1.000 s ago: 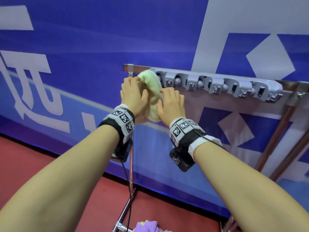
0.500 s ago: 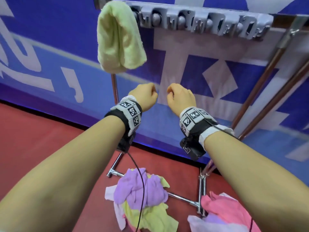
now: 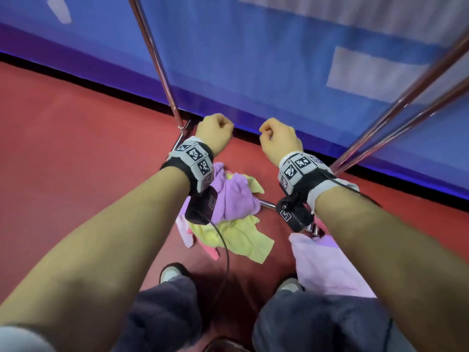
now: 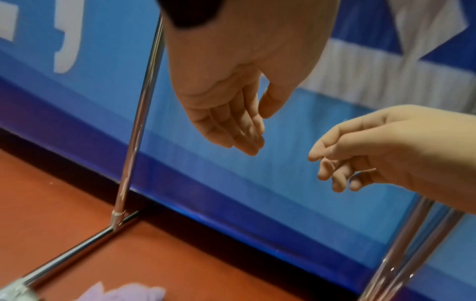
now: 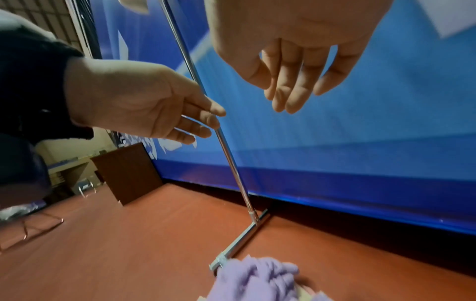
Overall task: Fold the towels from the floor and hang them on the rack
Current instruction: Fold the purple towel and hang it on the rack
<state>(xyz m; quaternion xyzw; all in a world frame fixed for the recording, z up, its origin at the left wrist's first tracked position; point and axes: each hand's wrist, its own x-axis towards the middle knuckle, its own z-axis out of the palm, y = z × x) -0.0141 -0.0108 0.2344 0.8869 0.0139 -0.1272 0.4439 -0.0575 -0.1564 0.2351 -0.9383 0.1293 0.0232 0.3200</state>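
Our fingers (image 4: pixel 239 130) on the left hand (image 3: pixel 214 133) hang loosely curled and hold nothing; the fingers of the right hand (image 3: pixel 279 142) are the same, slack, a little apart, and clamped on nothing. We have two hands out in front of us, side by side and not touching, each wrist wrapped in a band with black-and-white markers.

Below our fingers, on the red floor (image 3: pixel 76 148), we count two heaps of towels. The heap under the left hand (image 3: pixel 236 214) is crumpled and unfolded: a purple towel (image 3: pixel 233 196) lies on top, a yellow one (image 3: pixel 241 240) spreads beneath it, and a bit of pink (image 3: pixel 212 252) shows at its near edge. How many towels are in that heap we cannot tell for sure. The second heap, a pale pink towel (image 3: pixel 327 265), lies beneath the right forearm, partly hidden by it.

Of the rack we see three slanted poles: one chrome pole (image 3: pixel 157 62) just left of the left fingers, and two poles (image 3: pixel 406 105) close together, off to the right of the right fingers. A foot bar (image 5: pixel 242 240) runs along the floor toward the purple towel. Beyond our fingers stands a blue banner wall (image 3: pixel 253 59) with pale shapes.
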